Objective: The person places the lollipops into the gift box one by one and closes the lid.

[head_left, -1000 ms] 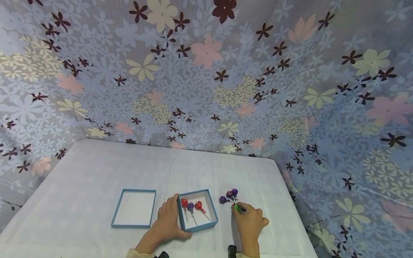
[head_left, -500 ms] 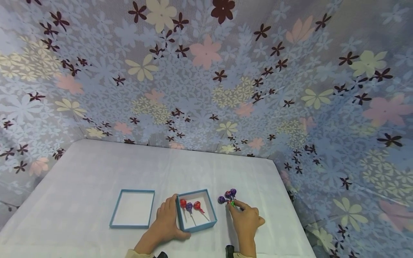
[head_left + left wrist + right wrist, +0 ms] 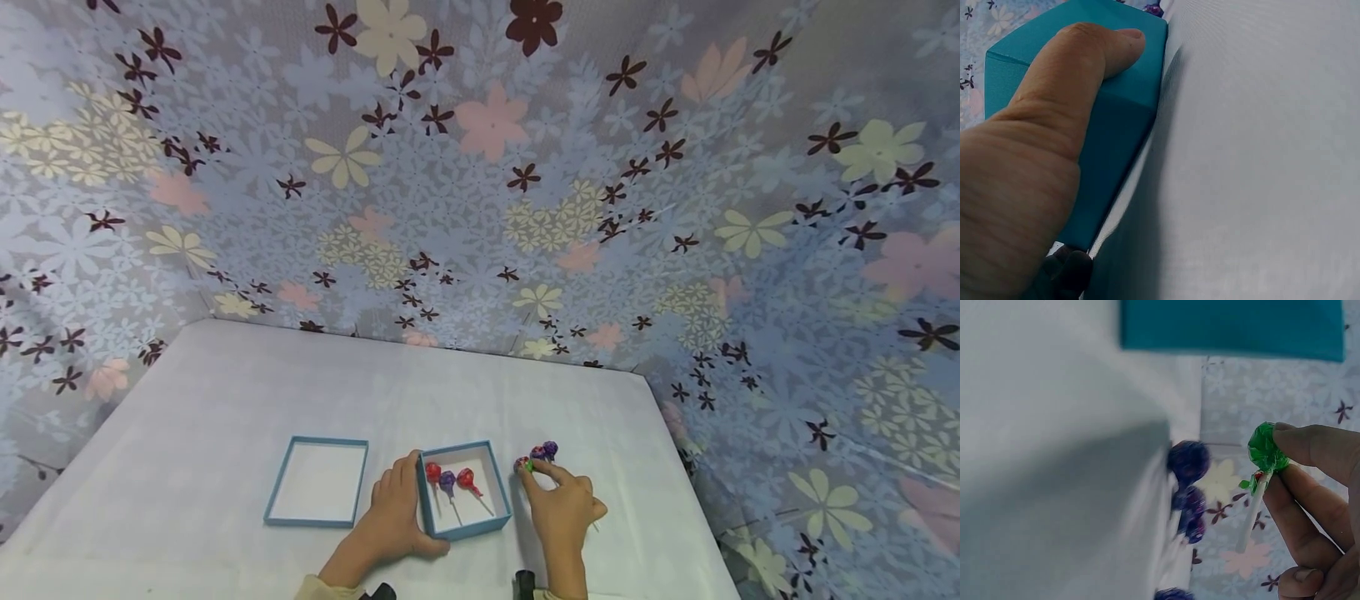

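White table (image 3: 225,392) | left grip (image 3: 393,517) grasps blue box (image 3: 465,527) | right grip (image 3: 558,504) pinches green lollipop (image 3: 1265,449)

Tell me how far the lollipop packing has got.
Done: three lollipops, two red and one purple, lie in the blue box, which the left hand holds steady. In hand: the right hand pinches a green lollipop just right of the box. Left: purple lollipops lie on the table, and the empty lid sits apart to the left.

Head high; wrists close, perhaps sharing box (image 3: 465,492).
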Tool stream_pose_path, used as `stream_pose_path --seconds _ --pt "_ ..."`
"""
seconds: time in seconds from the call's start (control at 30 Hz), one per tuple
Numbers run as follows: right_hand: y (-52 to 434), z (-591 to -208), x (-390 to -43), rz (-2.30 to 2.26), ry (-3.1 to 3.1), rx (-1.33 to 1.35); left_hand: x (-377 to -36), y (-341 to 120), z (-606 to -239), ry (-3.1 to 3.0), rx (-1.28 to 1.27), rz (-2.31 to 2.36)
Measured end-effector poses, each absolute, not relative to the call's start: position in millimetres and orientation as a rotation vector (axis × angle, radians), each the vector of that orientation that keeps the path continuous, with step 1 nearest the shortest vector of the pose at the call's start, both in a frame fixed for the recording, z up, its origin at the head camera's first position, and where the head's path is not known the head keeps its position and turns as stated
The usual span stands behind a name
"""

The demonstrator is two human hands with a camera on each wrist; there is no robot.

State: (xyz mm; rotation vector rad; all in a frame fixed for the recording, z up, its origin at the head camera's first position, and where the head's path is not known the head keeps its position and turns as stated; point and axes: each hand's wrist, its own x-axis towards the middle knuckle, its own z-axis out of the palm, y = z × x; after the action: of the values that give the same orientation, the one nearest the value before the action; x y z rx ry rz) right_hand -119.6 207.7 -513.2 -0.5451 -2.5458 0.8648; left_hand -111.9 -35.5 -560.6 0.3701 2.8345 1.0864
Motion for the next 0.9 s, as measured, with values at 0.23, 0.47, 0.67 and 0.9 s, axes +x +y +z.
stream_pose_path --seconds 0.23,0.47,0.67,0.9 --pt "193.7 -493.7 -117.1 0.926 -2.446 -0.409 -111.9 -37.0 -558.6 2.835 0.339 1.077" --pt "173.5 -486.5 -112.2 1.058 -2.431 -0.319 -111.2 -37.6 -558.6 2.845 0.346 1.079" --pt "157.6 -491.7 -109.3 1.086 -2.426 -0.225 -110.5 -37.2 -560.7 2.858 0.374 1.089" --pt "144.8 -503.0 -109.5 0.989 -2.473 -0.162 -111.3 -37.3 -559.4 2.840 0.394 1.101"
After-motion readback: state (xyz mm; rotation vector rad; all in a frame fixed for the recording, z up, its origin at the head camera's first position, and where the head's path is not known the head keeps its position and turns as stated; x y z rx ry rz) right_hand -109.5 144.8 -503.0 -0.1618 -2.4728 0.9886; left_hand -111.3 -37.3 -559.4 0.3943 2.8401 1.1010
